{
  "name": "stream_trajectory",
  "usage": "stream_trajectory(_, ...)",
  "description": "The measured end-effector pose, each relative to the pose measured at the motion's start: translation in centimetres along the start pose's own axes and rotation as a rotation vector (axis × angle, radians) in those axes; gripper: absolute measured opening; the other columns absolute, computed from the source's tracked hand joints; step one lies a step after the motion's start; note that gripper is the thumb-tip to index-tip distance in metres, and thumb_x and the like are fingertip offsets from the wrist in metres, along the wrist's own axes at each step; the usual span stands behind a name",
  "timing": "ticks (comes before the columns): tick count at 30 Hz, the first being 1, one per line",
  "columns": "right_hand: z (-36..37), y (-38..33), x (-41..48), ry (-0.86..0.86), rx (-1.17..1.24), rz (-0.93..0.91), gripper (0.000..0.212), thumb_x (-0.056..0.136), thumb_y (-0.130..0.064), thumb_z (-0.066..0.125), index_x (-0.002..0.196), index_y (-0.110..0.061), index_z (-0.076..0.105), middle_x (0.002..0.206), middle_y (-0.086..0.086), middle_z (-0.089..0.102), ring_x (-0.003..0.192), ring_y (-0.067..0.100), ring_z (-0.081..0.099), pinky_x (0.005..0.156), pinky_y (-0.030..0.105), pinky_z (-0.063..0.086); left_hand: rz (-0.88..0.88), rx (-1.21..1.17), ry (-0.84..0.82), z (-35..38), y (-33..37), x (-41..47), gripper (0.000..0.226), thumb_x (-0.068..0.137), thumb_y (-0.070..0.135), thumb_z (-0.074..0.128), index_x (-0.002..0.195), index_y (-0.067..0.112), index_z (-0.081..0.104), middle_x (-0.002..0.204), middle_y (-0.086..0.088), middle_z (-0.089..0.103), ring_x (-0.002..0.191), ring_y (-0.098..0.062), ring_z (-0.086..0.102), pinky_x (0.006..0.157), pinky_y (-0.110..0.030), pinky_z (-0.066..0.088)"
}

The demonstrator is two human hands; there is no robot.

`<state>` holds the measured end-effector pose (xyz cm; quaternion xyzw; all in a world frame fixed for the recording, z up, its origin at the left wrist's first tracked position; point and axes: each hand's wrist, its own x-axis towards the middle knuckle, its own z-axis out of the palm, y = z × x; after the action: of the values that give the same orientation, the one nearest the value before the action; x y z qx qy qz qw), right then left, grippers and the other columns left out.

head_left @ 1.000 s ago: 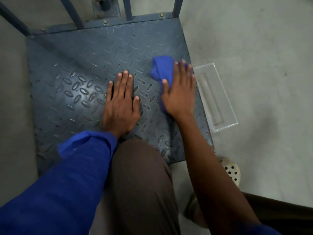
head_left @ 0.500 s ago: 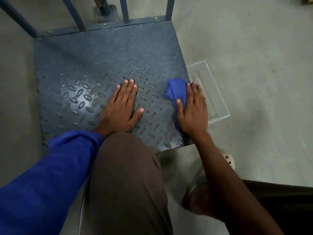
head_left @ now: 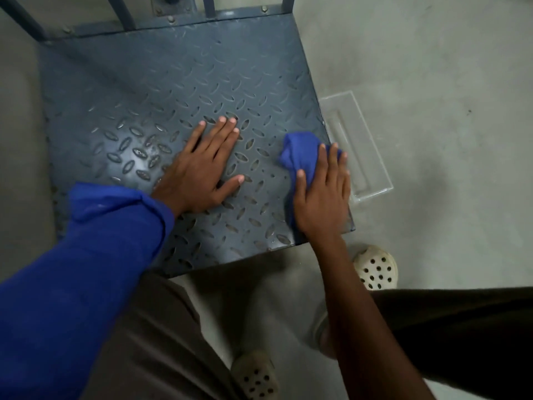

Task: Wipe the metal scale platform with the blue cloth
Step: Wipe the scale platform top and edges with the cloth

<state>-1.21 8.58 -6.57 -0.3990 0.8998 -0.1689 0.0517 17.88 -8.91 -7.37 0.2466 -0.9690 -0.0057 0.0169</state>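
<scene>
Two flat, spread grips: left grip stays, right grip slid blue cloth toward platform edge.

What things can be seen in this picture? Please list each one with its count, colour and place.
scale platform: one, dark grey tread plate, centre, on the floor
blue cloth: one, blue, bunched near the platform's right edge
clear tray: one, transparent, on the floor beside the platform's right edge
bars: several, grey-blue, rising from the platform's far edge
floor: grey, all around
clogs: two, cream with holes, on the floor near the platform
sleeve: one, blue, on the left arm
trousers: brown, bottom of the view
left hand: flat on the platform
right hand: pressing the cloth
</scene>
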Motion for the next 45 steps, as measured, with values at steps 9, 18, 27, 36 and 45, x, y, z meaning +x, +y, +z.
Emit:
stream_trajectory(9, 1.0, -2.9, 0.3, -0.078, 0.023, -0.248, 0.064, 0.109, -0.047, 0.033, 0.165, -0.018, 0.023, 0.173, 0.005, 0.017, 0.162, 0.024, 0.008, 0.131, 0.044, 0.016, -0.178, -0.089, 0.066, 0.6, 1.6, -1.6, 0.088, 0.107, 0.060, 0.033, 0.165, -0.004, 0.019, 0.175, -0.023, 0.014, 0.164, -0.034, 0.011, 0.132, -0.054, 0.014)
stream_trajectory(18, 1.5, -3.0, 5.5, 0.002, 0.017, 0.008, 0.067, 0.107, -0.046, 0.031, 0.164, -0.010, 0.023, 0.172, 0.013, 0.020, 0.161, 0.032, 0.013, 0.129, 0.049, 0.018, -0.355, -0.092, 0.127, 1.7, 4.5, -2.3, 0.090, 0.107, 0.063, 0.034, 0.167, -0.001, 0.013, 0.176, -0.021, 0.008, 0.165, -0.034, 0.005, 0.133, -0.053, 0.007)
stream_trajectory(27, 0.5, -0.2, -3.3, 0.012, -0.019, 0.045, 0.066, 0.110, -0.046, 0.031, 0.165, -0.011, 0.018, 0.174, 0.009, 0.012, 0.162, 0.026, 0.004, 0.131, 0.046, 0.014, -0.417, -0.098, 0.143, 1.6, 5.5, -2.6, 0.087, 0.109, 0.058, 0.032, 0.167, -0.003, 0.012, 0.176, -0.023, 0.008, 0.165, -0.036, 0.005, 0.133, -0.053, 0.011)
stream_trajectory(36, 1.4, -3.5, -1.6, -0.062, 0.040, -0.217, 0.065, 0.110, -0.045, 0.032, 0.165, -0.012, 0.019, 0.174, 0.009, 0.014, 0.162, 0.026, 0.005, 0.131, 0.046, 0.012, -0.428, -0.102, 0.139, 1.8, 5.4, -2.5, 0.084, 0.109, 0.058, 0.027, 0.167, -0.001, 0.013, 0.176, -0.022, 0.009, 0.165, -0.035, 0.006, 0.133, -0.053, 0.010)
stream_trajectory(45, 1.4, -3.2, 1.1, 0.066, 0.034, 0.129, 0.068, 0.107, -0.042, 0.035, 0.163, -0.004, 0.023, 0.171, 0.017, 0.019, 0.161, 0.034, 0.012, 0.129, 0.050, 0.016, -0.443, -0.124, 0.174, 2.3, 5.3, -2.5, 0.085, 0.108, 0.061, 0.030, 0.167, 0.001, 0.015, 0.177, -0.019, 0.011, 0.165, -0.032, 0.007, 0.133, -0.051, 0.008)
